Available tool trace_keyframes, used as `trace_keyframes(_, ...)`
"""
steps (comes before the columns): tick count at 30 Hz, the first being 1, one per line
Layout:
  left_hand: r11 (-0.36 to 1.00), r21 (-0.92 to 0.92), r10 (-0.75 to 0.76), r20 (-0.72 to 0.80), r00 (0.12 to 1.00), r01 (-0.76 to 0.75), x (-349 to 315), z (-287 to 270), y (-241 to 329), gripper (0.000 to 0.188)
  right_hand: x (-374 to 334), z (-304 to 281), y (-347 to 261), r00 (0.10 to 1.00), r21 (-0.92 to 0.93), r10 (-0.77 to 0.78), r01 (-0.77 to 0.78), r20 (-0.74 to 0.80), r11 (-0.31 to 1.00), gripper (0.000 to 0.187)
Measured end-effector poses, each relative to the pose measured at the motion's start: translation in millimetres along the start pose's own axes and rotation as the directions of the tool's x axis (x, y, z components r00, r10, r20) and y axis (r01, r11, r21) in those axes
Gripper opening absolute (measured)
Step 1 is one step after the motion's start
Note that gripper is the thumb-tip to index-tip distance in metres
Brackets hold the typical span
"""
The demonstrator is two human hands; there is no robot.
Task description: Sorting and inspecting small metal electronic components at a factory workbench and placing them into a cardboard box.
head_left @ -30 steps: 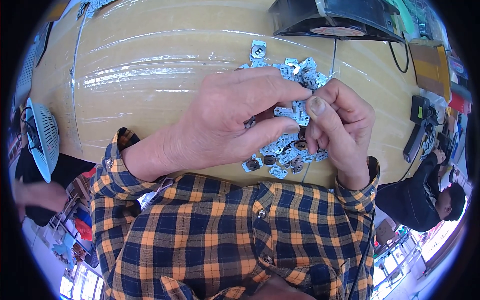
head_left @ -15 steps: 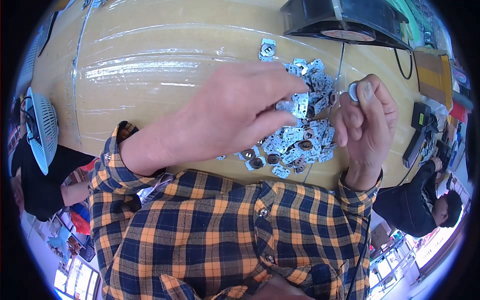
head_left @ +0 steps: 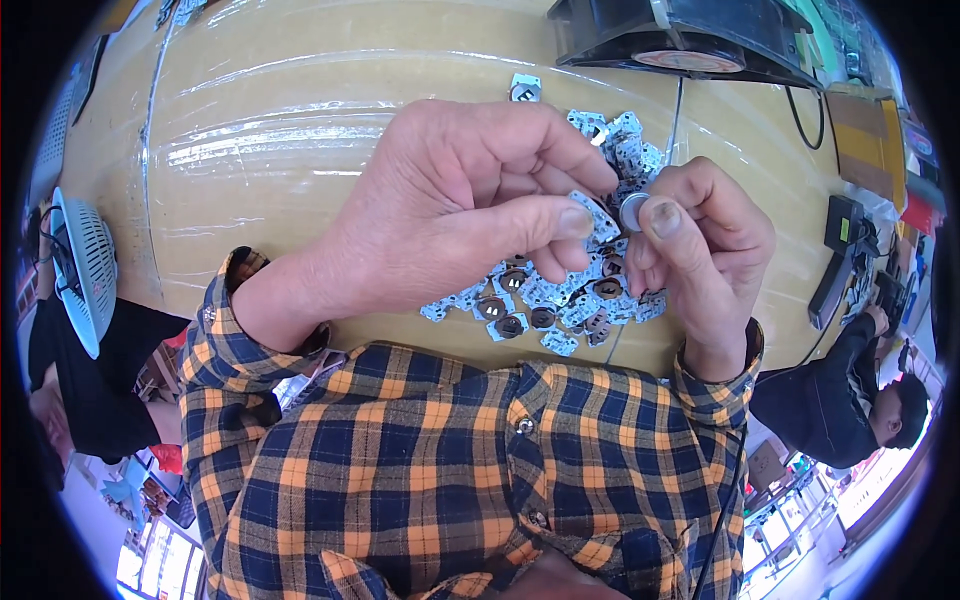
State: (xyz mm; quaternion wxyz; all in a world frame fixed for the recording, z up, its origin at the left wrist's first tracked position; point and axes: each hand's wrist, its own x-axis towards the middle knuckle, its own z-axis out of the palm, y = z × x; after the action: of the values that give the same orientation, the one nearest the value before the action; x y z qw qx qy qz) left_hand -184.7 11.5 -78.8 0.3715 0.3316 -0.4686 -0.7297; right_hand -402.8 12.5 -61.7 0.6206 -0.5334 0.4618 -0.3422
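Between the thumb and fingers of my left hand (head_left: 470,190) is a small circuit board (head_left: 596,216), tilted up over the pile. My right hand (head_left: 705,240) pinches a silver coin cell battery (head_left: 633,211) by its edge, right beside the board; whether the two touch I cannot tell. Below both hands spreads a pile of small circuit boards (head_left: 560,290), several of them with round dark battery holders (head_left: 491,309). One lone board (head_left: 525,88) with a round holder lies past my left hand, apart from the pile.
A black fan (head_left: 690,40) stands at the far right of the table (head_left: 260,190). A cardboard box (head_left: 865,150) and a black device (head_left: 842,228) sit along the right edge. At the left is a pale blue plastic basket (head_left: 85,265). People sit at both sides.
My left hand has turned over, bringing the circuit board up and toward the right. My right hand has moved left with the coin cell, so the two are now close together.
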Motion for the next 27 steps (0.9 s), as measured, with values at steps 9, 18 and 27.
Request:
trace_keyframes(9, 0.958, 0.245, 0.139, 0.059, 0.989, -0.149, -0.6, -2.2, -7.6, 0.026, 2.1, -7.9, 3.4, 0.970, -0.227, -0.162, 0.201, 0.182, 0.953, 0.012)
trace_keyframes(18, 0.809, 0.501, 0.230, 0.212, 0.950, -0.308, 0.6, -7.2, -0.5, 0.031, 3.3, -4.1, 2.4, 0.961, -0.276, -0.100, 0.172, 0.258, 0.946, 0.014)
trace_keyframes(27, 0.952, 0.243, 0.193, 0.009, 0.981, -0.189, 0.7, 0.8, -5.0, 0.040, 1.1, -3.5, 0.2, 0.995, 0.034, 0.075, -0.078, 0.069, 0.996, 0.021)
